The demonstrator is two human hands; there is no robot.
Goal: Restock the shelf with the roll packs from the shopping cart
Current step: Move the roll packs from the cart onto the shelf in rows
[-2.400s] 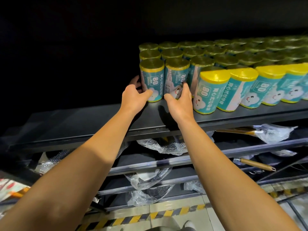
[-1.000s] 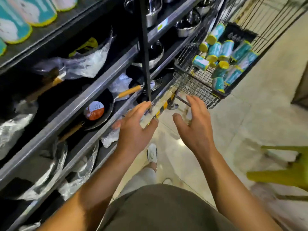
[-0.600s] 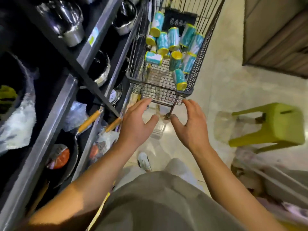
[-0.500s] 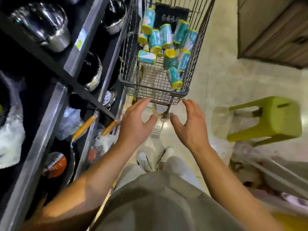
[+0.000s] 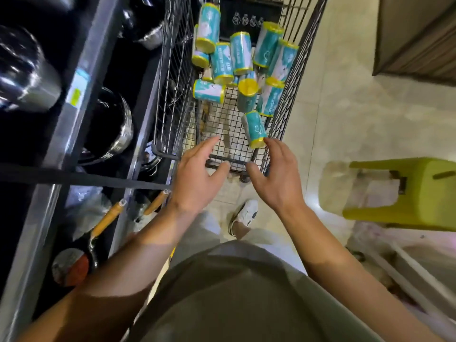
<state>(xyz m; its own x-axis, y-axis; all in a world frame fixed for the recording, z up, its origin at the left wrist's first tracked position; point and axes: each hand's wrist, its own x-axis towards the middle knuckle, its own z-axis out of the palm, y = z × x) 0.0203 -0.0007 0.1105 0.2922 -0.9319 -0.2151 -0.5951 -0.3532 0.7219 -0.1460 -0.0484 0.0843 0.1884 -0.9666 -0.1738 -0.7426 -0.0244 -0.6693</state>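
A wire shopping cart [image 5: 172,102] stands ahead of me beside the shelving. Several teal roll packs with yellow ends lie jumbled inside, most toward its far end [image 5: 240,54]. One roll pack [image 5: 255,129] lies nearest, against the cart's right wall. My left hand [image 5: 197,178] reaches over the cart's near rim, fingers spread and empty. My right hand [image 5: 277,177] is alongside it, fingers extended, its fingertips just below the nearest pack. Whether they touch it I cannot tell.
Dark shelving [image 5: 81,99] runs along the left with steel pots [image 5: 24,75] and wooden-handled pans [image 5: 74,262]. A green plastic stool [image 5: 399,191] stands on the tiled floor to the right. My white shoe [image 5: 244,215] is below the cart.
I turned from the shelf of standing packs to the cart. Both empty hands have advanced from below the cart's rim to over it, toward the nearest pack.
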